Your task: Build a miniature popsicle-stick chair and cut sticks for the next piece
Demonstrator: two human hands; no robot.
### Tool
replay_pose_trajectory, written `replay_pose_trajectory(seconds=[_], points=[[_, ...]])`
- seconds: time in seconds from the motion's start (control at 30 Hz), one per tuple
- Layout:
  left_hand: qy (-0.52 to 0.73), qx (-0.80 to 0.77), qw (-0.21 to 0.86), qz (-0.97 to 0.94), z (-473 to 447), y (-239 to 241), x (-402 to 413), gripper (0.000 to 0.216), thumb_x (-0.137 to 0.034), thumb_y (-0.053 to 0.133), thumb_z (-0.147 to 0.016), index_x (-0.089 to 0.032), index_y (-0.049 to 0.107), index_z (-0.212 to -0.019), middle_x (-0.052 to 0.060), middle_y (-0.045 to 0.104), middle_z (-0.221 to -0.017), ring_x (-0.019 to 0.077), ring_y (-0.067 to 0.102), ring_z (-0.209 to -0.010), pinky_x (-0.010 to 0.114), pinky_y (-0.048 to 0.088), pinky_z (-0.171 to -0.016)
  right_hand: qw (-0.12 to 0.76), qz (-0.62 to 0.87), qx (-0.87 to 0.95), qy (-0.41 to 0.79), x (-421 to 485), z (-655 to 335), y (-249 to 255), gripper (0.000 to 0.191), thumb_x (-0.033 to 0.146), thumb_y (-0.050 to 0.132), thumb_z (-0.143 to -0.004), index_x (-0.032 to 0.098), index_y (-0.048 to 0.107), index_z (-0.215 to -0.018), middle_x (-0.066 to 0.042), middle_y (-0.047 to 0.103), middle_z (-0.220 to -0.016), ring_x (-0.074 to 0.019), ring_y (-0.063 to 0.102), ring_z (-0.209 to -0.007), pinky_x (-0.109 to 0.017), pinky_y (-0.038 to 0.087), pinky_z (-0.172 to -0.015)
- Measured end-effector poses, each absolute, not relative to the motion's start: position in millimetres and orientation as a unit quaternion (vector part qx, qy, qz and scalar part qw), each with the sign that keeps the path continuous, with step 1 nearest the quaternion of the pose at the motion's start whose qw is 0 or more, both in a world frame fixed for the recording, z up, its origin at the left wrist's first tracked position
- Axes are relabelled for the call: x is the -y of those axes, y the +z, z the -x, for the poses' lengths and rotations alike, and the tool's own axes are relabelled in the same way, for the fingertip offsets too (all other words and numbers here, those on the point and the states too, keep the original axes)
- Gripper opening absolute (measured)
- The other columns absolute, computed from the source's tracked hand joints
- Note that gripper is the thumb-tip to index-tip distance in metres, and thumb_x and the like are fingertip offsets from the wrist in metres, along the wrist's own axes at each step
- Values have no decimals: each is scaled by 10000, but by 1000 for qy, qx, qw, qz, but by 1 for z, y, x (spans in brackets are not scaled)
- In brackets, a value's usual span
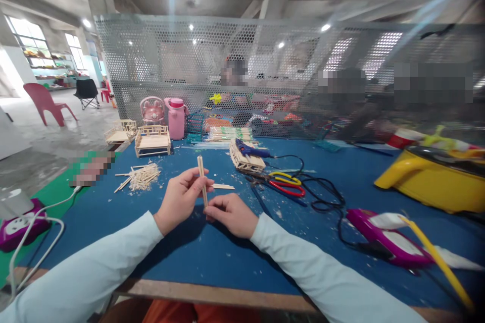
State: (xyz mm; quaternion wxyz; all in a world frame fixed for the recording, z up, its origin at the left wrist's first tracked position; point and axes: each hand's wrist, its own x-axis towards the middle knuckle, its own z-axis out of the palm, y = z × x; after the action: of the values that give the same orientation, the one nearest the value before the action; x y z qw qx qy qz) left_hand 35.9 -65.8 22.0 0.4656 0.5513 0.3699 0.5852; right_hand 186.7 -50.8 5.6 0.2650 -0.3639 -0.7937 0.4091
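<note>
Between my two hands stand a few thin wooden sticks [201, 167], bundled side by side and nearly upright. My left hand [182, 194] pinches them around the middle with thumb and fingers. Low on the same bundle, my right hand [232, 213] has its thumb and fingertips closed at the bottom end. Just beyond the right hand, a short light stick [224, 186] lies on the blue table top [189, 257]. A loose heap of cut stick pieces [144, 176] is left of my left hand. How many sticks I hold cannot be made out.
Small wooden stick-built models [153, 140] stand at the back left near a pink flask [176, 118]. A glue gun [250, 149] rests on another model; scissors [290, 186] and black cable lie beside it. Purple power strips [390, 242] and a yellow container [432, 179] are at the sides.
</note>
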Motion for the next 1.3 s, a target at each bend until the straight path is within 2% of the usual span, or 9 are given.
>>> replay_pose_trajectory(seconds=[0.43, 0.57, 0.6, 0.67, 0.77, 0.87, 1.03, 1.2, 1.3], points=[[552, -356, 475, -585, -31, 22, 65, 323, -426, 568, -761, -146, 584, -921, 53, 674, -773, 161, 646, -732, 291, 538, -680, 247, 358, 846, 308, 50, -187, 6, 241, 285, 506, -786, 140, 623, -634, -7, 612, -577, -109, 517, -531, -230, 396, -544], [561, -361, 476, -572, -29, 24, 63, 339, -432, 583, -745, -145, 584, -925, 54, 671, -790, 156, 645, -712, 297, 542, -676, 264, 344, 854, 288, 38, -211, 24, 206, 293, 528, -767, 157, 619, -891, -24, 658, -770, -133, 574, -671, -245, 438, -642], [565, -362, 477, -567, -28, 24, 63, 345, -436, 586, -741, -145, 582, -926, 55, 672, -792, 158, 647, -714, 299, 543, -678, 284, 377, 842, 262, 32, -224, 30, 244, 292, 515, -774, 160, 598, -961, -35, 663, -819, -143, 587, -710, -254, 445, -665], [568, -364, 477, -563, -27, 23, 61, 354, -443, 590, -735, -142, 581, -922, 58, 672, -786, 162, 651, -716, 302, 544, -680, 293, 483, 810, 154, 17, -257, 41, 229, 229, 479, -777, 154, 596, -960, -61, 664, -857, -161, 598, -748, -263, 445, -681], [564, -368, 470, -571, -25, 21, 58, 353, -445, 585, -738, -142, 585, -920, 57, 668, -765, 163, 649, -710, 301, 543, -676, 132, 668, 732, -8, -5, -303, 48, 298, 41, 441, -691, 150, 643, -880, -103, 676, -905, -210, 611, -834, -286, 431, -730], [556, -373, 459, -584, -25, 19, 56, 344, -444, 574, -747, -145, 589, -919, 55, 667, -754, 157, 642, -701, 296, 539, -672, 27, 716, 697, -35, -20, -326, 44, 420, 0, 440, -667, 155, 636, -1004, -118, 667, -1017, -222, 618, -902, -270, 433, -734], [540, -376, 454, -600, -23, 19, 54, 328, -427, 556, -765, -147, 576, -935, 43, 657, -752, 149, 636, -703, 297, 533, -683, 0, 715, 699, -26, -26, -323, 35, 465, 13, 484, -640, 167, 630, -1054, -124, 672, -1020, -237, 624, -923, -271, 442, -711], [525, -376, 459, -611, -20, 18, 53, 324, -424, 544, -775, -146, 570, -939, 44, 652, -762, 152, 637, -709, 295, 526, -692, -8, 709, 705, -24, -18, -323, 42, 587, 18, 513, -601, 193, 570, -1158, -119, 645, -1093, -238, 615, -949, -262, 435, -704], [527, -371, 460, -611, -20, 19, 53, 323, -423, 546, -774, -146, 570, -939, 46, 650, -761, 150, 634, -705, 292, 523, -691, 9, 699, 714, -26, -8, -321, 51, 488, 131, 586, -619, 224, 604, -1098, -97, 676, -995, -243, 626, -872, -262, 431, -646]])
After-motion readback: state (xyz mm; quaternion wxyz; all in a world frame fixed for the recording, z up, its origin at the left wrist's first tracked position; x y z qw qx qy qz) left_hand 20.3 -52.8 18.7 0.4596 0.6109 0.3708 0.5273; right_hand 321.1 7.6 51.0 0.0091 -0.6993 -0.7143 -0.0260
